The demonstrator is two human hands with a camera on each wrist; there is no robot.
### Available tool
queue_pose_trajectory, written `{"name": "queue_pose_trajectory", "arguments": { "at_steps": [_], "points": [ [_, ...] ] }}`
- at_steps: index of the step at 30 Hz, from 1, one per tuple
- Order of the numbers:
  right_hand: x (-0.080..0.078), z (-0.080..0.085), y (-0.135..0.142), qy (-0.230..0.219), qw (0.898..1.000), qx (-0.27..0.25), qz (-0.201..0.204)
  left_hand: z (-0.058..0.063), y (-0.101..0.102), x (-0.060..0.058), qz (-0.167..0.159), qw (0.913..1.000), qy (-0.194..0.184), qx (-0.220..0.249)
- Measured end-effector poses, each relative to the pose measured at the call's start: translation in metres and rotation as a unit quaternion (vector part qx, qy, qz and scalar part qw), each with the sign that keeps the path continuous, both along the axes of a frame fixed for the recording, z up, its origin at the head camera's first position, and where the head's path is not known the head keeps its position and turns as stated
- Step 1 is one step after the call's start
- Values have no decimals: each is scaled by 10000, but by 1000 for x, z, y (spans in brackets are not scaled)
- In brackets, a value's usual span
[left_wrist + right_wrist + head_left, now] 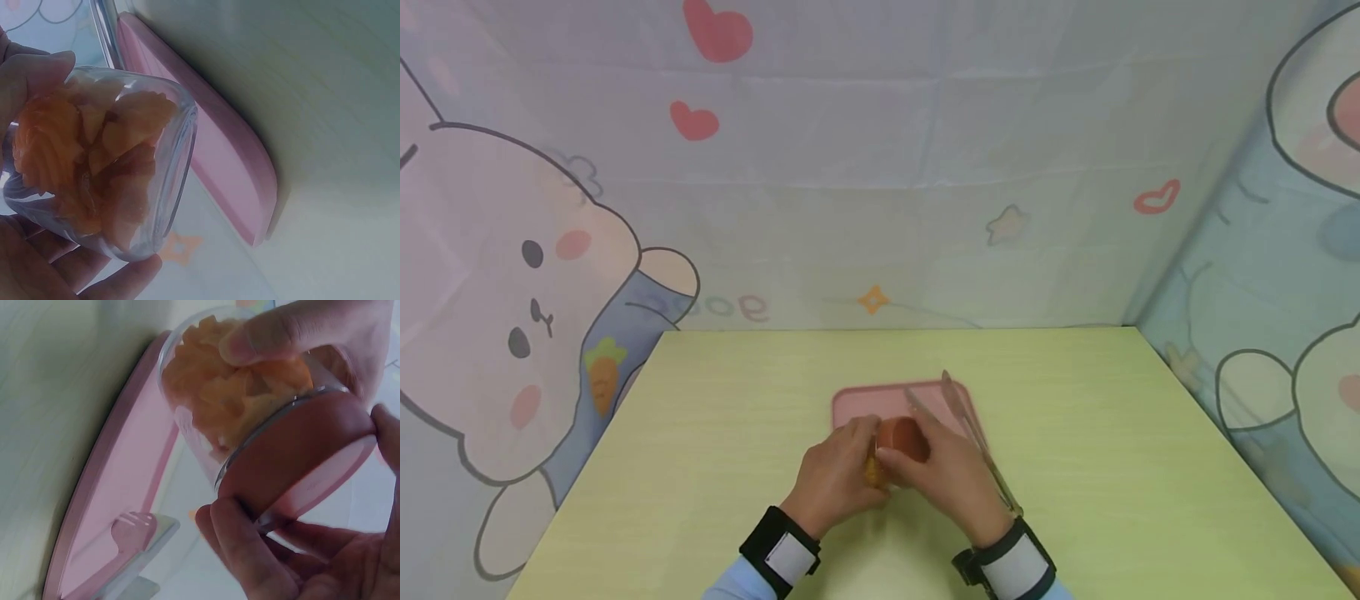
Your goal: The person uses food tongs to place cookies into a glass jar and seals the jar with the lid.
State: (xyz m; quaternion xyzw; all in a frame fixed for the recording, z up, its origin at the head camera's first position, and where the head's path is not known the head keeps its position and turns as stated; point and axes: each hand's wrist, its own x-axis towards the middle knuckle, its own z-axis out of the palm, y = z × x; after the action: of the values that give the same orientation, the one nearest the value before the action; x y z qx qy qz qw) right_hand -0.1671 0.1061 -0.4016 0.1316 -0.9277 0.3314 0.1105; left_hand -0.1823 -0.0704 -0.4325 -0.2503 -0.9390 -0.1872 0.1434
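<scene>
A clear glass jar [100,169] holds several orange, ridged pieces [231,394] whose kind I cannot tell. My left hand [838,473] grips the jar's body, its thumb on one side and fingers on the other. At the jar's mouth sits a reddish-brown lid [300,450], which my right hand [953,477] holds by its rim with thumb and fingers. The jar is tilted on its side, lid toward the right hand, and is raised in front of a pink tray [865,402]. Whether the lid is loose cannot be seen.
Metal cutlery lies at the tray's right side, including a fork [133,530]; long handles [992,467] reach past the tray toward the right wrist. The table [715,433] is pale yellow-green. A printed cloth [850,167] hangs behind it.
</scene>
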Motion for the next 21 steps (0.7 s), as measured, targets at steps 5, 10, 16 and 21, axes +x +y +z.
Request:
{"name": "queue_pose_trajectory", "arguments": {
  "at_steps": [5,10,16,21],
  "points": [
    [0,0,-7,-213,9993,10,-303,0,0,0,-13,10000,-4,4],
    [0,-3,-4,-178,9997,-49,-164,-1,0,-1,9,10000,-20,13],
    [-3,-4,11,188,9986,60,499,-2,-1,0,38,10000,8,60],
    [-4,-1,19,452,9912,235,1221,-3,-2,-1,3,9999,85,81]
  ]
}}
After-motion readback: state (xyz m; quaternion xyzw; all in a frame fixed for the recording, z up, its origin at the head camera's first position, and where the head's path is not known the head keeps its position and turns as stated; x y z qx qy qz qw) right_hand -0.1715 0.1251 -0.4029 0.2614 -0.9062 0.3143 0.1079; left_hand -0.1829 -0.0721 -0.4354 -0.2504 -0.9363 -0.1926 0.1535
